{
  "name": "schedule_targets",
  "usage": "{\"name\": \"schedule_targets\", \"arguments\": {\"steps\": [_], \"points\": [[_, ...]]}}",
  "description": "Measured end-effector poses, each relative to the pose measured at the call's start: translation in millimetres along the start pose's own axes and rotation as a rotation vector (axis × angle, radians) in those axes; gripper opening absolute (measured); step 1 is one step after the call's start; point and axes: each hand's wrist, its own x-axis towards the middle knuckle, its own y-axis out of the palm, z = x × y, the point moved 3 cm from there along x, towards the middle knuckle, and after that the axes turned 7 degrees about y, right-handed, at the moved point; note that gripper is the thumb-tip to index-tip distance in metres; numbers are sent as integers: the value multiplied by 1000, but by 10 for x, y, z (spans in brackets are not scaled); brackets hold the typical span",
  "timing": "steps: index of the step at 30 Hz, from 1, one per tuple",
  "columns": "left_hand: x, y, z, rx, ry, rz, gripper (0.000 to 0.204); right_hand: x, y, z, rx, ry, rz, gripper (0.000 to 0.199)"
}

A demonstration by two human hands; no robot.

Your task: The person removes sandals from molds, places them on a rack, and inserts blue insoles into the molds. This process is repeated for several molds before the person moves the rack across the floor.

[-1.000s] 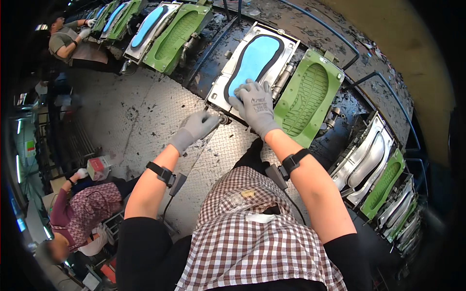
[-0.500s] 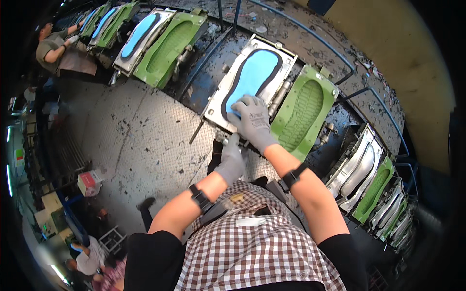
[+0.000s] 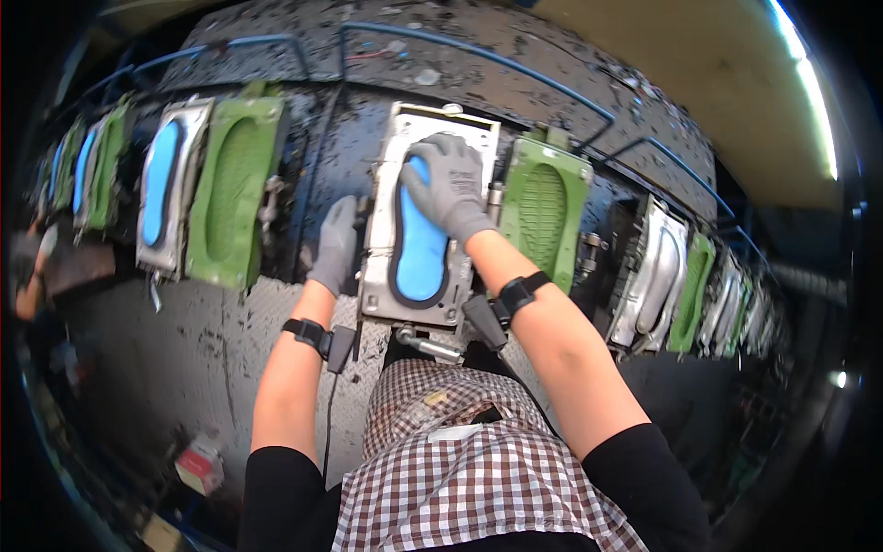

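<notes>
Far off to the left of my hands, at the rim of the view, another person's arm reaches in over a brownish surface. Nearer, still well left of my left hand, an open metal mould holds a blue insole, and just beside it stands its green mould half with a ribbed sole-shaped hollow.

My left hand, in a grey glove, rests flat against the left edge of the metal mould in front of me. Its fingers are stretched out along the frame, not clenched; whether they grip the edge I cannot tell. A black band with a small device sits on that wrist, a cable hanging down from it.

Between my hands lies the blue insole, seated in the mould's dark-rimmed cavity, its heel end towards me and its toe end under my right hand.

My right hand, also gloved in grey, lies spread over the top of the insole, palm down, fingers open and pressing on the blue surface and the mould's upper frame. It holds nothing closed in its grasp. A black band is strapped on this wrist too.

Just right of my right hand stands the matching green mould half, tilted open. Further right, more metal and green moulds follow the curve of the dark machine.
</notes>
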Motion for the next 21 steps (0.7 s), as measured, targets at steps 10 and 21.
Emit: {"name": "schedule_targets", "arguments": {"steps": [10,21], "points": [[534,-826,241,1456,371,953,32,12,111,248,95,0,-2,36],[-2174,496,-581,753,548,39,39,-1007,-1044,-640,623,266,226,38]]}}
